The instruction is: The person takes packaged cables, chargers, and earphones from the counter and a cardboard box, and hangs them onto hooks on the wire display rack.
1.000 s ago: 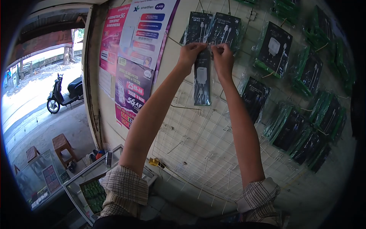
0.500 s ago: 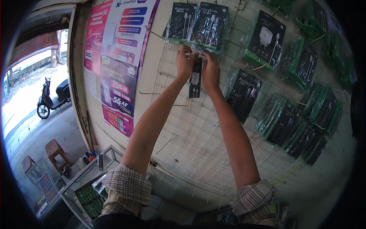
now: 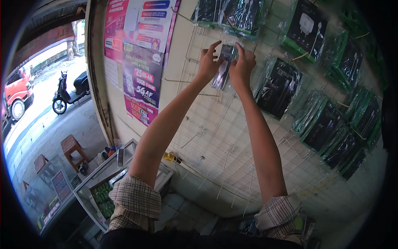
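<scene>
A narrow dark package [image 3: 225,68] in clear plastic hangs tilted against the white wire grid, below two larger charger packs [image 3: 242,16]. In the earlier view its front shows a white charger and cable. On its left, my left hand [image 3: 209,63] is open, index finger and thumb apart, with the thumb tip by the package's edge. My right hand [image 3: 243,63] is on the other side, its index finger stretched up near the top edge and its thumb near the side. Whether either hand touches the plastic is hard to tell.
Bare hooks [image 3: 177,80] stick out from the wire grid [image 3: 215,145]. More wrapped charger packs [image 3: 278,88] hang on the right. Posters [image 3: 143,70] cover the wall at left. A glass display case [image 3: 93,186] stands below; outside are a scooter [image 3: 70,93] and a red vehicle [image 3: 17,93].
My fingers have spread from their pinch at the package's top, and the package now hangs tilted. The view has shifted, and a red vehicle has appeared outside.
</scene>
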Demonstrator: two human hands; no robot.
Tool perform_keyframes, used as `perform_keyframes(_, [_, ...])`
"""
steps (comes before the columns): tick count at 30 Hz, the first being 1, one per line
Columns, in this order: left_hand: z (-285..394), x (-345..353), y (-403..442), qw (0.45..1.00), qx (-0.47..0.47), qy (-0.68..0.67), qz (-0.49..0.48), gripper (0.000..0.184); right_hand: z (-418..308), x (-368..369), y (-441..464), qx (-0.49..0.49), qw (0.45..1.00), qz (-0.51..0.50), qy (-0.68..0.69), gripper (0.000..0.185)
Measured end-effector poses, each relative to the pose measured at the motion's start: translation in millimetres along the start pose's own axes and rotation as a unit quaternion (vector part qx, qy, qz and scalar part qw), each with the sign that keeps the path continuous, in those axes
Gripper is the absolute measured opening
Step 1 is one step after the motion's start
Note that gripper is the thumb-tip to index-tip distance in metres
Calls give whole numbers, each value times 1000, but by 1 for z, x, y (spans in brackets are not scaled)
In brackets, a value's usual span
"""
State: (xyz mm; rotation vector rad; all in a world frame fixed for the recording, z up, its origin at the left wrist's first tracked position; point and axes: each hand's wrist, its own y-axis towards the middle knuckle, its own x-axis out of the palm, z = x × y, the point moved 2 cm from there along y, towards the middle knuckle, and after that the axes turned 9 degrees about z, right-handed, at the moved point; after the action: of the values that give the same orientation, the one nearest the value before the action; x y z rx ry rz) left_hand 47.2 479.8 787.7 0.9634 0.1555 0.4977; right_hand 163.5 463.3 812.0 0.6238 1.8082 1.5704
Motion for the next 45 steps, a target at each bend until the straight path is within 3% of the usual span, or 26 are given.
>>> perform_keyframes(2, [12, -19, -19, 998, 10, -20, 56, 59, -27, -15, -15, 9, 999, 36, -8, 49])
perform_keyframes(4, [35, -49, -52, 999, -15, -20, 48, 50, -59, -35, -43, -12, 997, -1, 75, 47])
perform_keyframes(6, [55, -84, -96, 989, -28, -137, 44, 39, -99, -64, -87, -18, 986, -61, 157, 49])
perform_keyframes(9, [80, -151, -210, 983, -139, -94, 76, 24, -151, -113, -191, 94, 906, -224, 346, 52])
perform_keyframes(11, [70, -199, -308, 970, -220, -35, 101, 15, -165, -135, -277, 93, 867, -304, 385, 44])
perform_keyframes(12, [66, -221, -358, 951, -282, 29, 126, 15, -168, -140, -336, 176, 815, -367, 414, 40])
perform_keyframes(15, [65, -296, -537, 853, -427, 170, 249, 17, -160, -158, -517, 329, 696, -533, 352, 21])
perform_keyframes(17, [109, -334, -653, 751, -500, 294, 315, 16, -133, -181, -646, 359, 686, -571, 274, 15])
perform_keyframes(18, [139, -347, -703, 695, -528, 358, 331, 15, -118, -197, -672, 316, 674, -630, 221, 14])
perform_keyframes(20, [201, -354, -780, 581, -575, 436, 377, 17, -86, -224, -696, 226, 578, -780, 83, 16])
perform_keyframes(21, [224, -350, -813, 565, -581, 438, 387, 17, -66, -230, -703, 172, 528, -831, 44, 18])
perform_keyframes(23, [254, -341, -864, 451, -613, 462, 456, 19, -31, -226, -725, 155, 492, -856, 25, 21])
perform_keyframes(24, [256, -337, -874, 440, -616, 460, 464, 19, -34, -217, -711, 199, 505, -840, 9, 21])
perform_keyframes(27, [241, -329, -897, 461, -627, 400, 484, 19, -36, -182, -711, 314, 534, -784, 51, 20])
perform_keyframes(29, [204, -335, -881, 522, -618, 389, 441, 18, -49, -145, -712, 262, 588, -758, 100, 16])
perform_keyframes(31, [155, -350, -837, 605, -591, 356, 398, 16, -82, -102, -687, 142, 694, -687, 164, 15])
perform_keyframes(33, [104, -365, -775, 678, -559, 347, 328, 15, -118, -56, -663, 202, 719, -618, 247, 27])
perform_keyframes(34, [75, -373, -755, 718, -529, 315, 324, 15, -139, -33, -647, 218, 740, -596, 222, 32])
perform_keyframes(35, [56, -380, -716, 736, -507, 379, 241, 14, -152, -11, -644, 264, 747, -565, 232, 37])
perform_keyframes(36, [31, -385, -693, 752, -488, 382, 223, 14, -162, 11, -648, 263, 779, -510, 255, 42])
perform_keyframes(37, [6, -389, -671, 792, -409, 394, 222, 13, -175, 25, -637, 281, 774, -512, 247, 48])
perform_keyframes(40, [-58, -392, -620, 800, -455, 296, 255, 28, -195, 65, -641, 343, 762, -496, 237, 53])
perform_keyframes(42, [-87, -388, -609, 789, -410, 410, 205, 40, -205, 73, -641, 393, 718, -527, 230, 53])
perform_keyframes(45, [-108, -381, -615, 746, -477, 444, 139, 47, -210, 65, -641, 394, 728, -511, 230, 52])
